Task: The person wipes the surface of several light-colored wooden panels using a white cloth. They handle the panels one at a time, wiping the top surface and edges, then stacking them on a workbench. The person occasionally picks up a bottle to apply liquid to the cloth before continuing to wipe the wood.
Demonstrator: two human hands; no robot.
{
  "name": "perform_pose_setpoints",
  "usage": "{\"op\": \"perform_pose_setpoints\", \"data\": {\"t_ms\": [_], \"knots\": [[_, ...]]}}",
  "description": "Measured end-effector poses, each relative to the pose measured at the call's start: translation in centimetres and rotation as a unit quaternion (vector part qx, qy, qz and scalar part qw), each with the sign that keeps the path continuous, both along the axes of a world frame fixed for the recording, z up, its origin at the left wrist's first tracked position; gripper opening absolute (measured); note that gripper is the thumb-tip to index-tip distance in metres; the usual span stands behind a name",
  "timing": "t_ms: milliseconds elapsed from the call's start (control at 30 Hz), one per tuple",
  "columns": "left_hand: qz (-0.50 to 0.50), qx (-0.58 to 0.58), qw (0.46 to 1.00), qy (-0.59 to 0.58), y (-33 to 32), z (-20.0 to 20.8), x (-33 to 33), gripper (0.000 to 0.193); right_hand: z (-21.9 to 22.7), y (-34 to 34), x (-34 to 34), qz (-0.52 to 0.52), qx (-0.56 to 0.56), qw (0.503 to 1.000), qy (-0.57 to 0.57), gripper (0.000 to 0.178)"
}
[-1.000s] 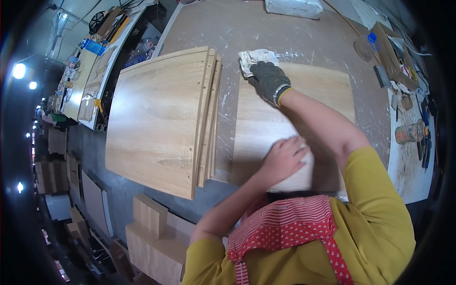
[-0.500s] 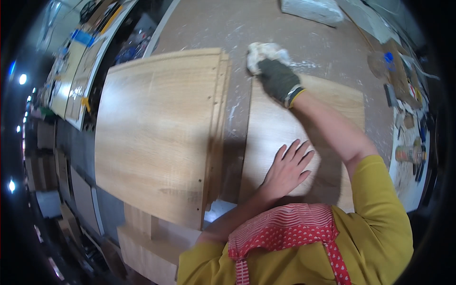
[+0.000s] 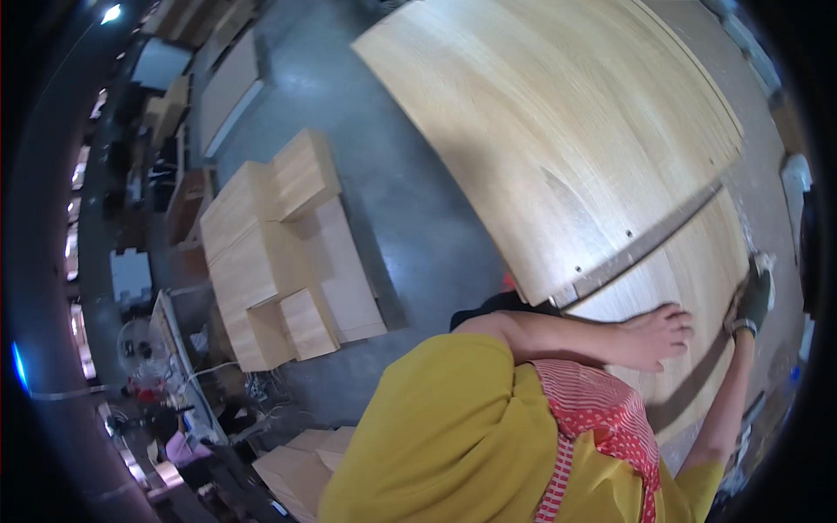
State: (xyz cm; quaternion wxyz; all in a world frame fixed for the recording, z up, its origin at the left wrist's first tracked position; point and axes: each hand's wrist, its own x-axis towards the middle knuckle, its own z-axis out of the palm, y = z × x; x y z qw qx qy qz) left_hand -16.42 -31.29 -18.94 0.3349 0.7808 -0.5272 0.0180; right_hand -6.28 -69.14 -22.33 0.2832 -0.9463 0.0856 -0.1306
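My bare left hand (image 3: 656,338) is over the light wood-grain panel (image 3: 667,272) in front of me, fingers apart and slightly bent, holding nothing. Whether its palm presses on the wood I cannot tell. At the panel's far edge, my right hand (image 3: 753,303) wears a dark glove and is closed round a white cloth (image 3: 765,261). Part of the cloth sticks out past the glove; the gripping fingers are mostly hidden. Beside this panel, to the left, lies a stack of larger wood-grain panels (image 3: 558,131) with small holes along one edge.
On the grey floor (image 3: 392,174) to the left stands a stepped wooden cabinet piece (image 3: 270,253). More wooden pieces (image 3: 301,466) sit at the lower left, near a fan (image 3: 139,344). A pale board (image 3: 231,96) leans further off. Tools and clutter line the bench's far right side.
My view has swung left, bringing the floor and cabinet piece into sight. The right hand keeps the cloth near the panel's far edge. My left hand's fingers are more bent than before.
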Motion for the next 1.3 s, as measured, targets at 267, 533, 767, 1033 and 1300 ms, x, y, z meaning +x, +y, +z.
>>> {"op": "perform_pose_setpoints", "data": {"t_ms": [267,533,767,1033,1300], "knots": [[-0.013,0.098,0.994,0.038,0.7,2.1,1.2,0.052,6.4,19.1,2.0,-0.024,-0.101,0.994,-0.031,0.025],[-0.046,0.158,0.986,-0.017,-0.6,3.6,0.5,0.057,3.5,3.3,-14.7,-0.321,-0.004,0.946,0.052,0.037],[-0.038,0.213,0.976,-0.018,-0.3,3.7,0.4,0.061,6.0,12.3,-5.7,-0.131,-0.116,0.985,-0.002,0.032],[-0.043,0.213,0.976,-0.024,-0.9,3.8,0.6,0.06,2.9,5.4,-8.1,-0.286,-0.081,0.955,-0.011,0.031],[-0.047,0.219,0.974,-0.027,-0.8,3.8,0.7,0.061,7.6,0.5,-13.1,-0.315,-0.08,0.939,0.111,0.029]]}}
